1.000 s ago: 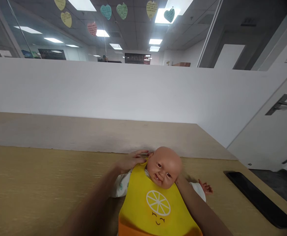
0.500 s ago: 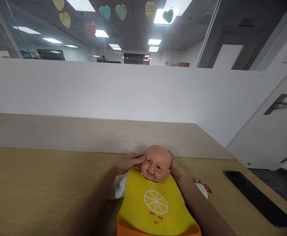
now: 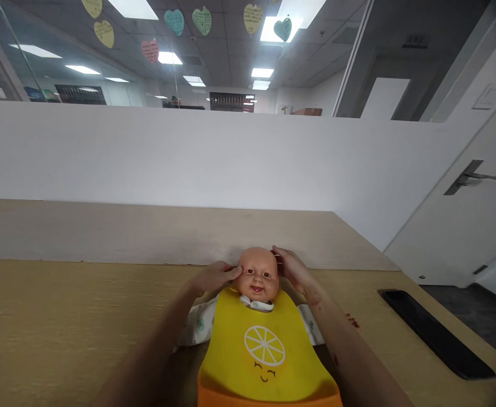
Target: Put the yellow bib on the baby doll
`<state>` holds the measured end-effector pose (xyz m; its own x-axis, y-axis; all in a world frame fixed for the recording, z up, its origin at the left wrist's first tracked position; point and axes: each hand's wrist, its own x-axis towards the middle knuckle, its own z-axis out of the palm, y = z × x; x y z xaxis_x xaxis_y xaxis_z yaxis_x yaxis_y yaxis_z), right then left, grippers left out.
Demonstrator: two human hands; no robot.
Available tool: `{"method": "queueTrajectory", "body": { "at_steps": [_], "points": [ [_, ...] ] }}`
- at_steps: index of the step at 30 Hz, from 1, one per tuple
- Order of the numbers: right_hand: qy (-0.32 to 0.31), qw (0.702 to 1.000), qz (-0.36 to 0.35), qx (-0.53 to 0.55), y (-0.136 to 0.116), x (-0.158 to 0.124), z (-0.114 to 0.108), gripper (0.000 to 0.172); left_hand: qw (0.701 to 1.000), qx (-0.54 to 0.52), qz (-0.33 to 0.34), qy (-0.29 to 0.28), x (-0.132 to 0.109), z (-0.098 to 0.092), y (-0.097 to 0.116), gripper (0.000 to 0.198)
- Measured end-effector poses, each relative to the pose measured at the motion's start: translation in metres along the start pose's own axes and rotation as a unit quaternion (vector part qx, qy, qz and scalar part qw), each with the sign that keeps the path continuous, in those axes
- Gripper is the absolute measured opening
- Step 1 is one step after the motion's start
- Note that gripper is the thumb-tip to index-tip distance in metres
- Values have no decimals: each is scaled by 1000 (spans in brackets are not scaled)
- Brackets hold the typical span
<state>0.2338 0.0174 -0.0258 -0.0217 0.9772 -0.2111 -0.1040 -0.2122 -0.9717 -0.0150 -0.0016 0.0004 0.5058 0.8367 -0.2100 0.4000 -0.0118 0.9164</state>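
Bib: a yellow bib [image 3: 267,356] is spread over the chest of a doll [image 3: 257,274]; its orange pocket [image 3: 268,398] is cut off by the lower border of the view.
Doll: it is laid face up, by the look of it, with its head close to the bench's far edge; patterned sleeves [image 3: 201,323] are seen at both sides of the bib.
Progress: the bib's front is judged to be in place and nearly straight, with the white collar [image 3: 257,304] left showing above it; behind the neck nothing can be seen, so whether the ends are joined there cannot be told.
Left hand [image 3: 216,276]: half curled, its thumb laid against the side of the doll's head; its fingertips are hidden, and whether a bib end is gripped cannot be told.
Right hand [image 3: 293,270]: fingers loosely bent at the other side of the head; their hold, if any, is hidden.
Bench [image 3: 61,316]: wood-grained, bordered at its far edge by a paler strip [image 3: 146,232]; a black slab [image 3: 436,333] is set along the right edge.
Room: the bench is backed by a white wall [image 3: 167,152], topped with glass carrying heart-shaped notes [image 3: 202,21]; a door [image 3: 451,237] is seen beyond the right edge.
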Motion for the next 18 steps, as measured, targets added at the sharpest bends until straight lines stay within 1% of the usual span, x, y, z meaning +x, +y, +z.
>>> {"method": "queueTrajectory", "body": {
  "at_steps": [2, 4, 10, 14, 18],
  "points": [
    [-15, 1000, -2, 11, 4, 2, 2, 40, 999, 23, -13, 23, -2, 0, 2, 69],
    [-24, 1000, -12, 7, 7, 4, 3, 41, 999, 32, -21, 34, -3, 1, 2, 71],
    [-34, 999, -2, 12, 14, 4, 9, 47, 998, 42, -30, 35, -3, 2, 3, 73],
    [-32, 999, 12, 34, 18, 5, 13, 45, 998, 42, -38, 40, -3, 2, 3, 73],
    [-16, 999, 4, 28, 21, 6, 15, 42, 998, 33, -38, 36, -3, 3, 2, 73]
  ]
}}
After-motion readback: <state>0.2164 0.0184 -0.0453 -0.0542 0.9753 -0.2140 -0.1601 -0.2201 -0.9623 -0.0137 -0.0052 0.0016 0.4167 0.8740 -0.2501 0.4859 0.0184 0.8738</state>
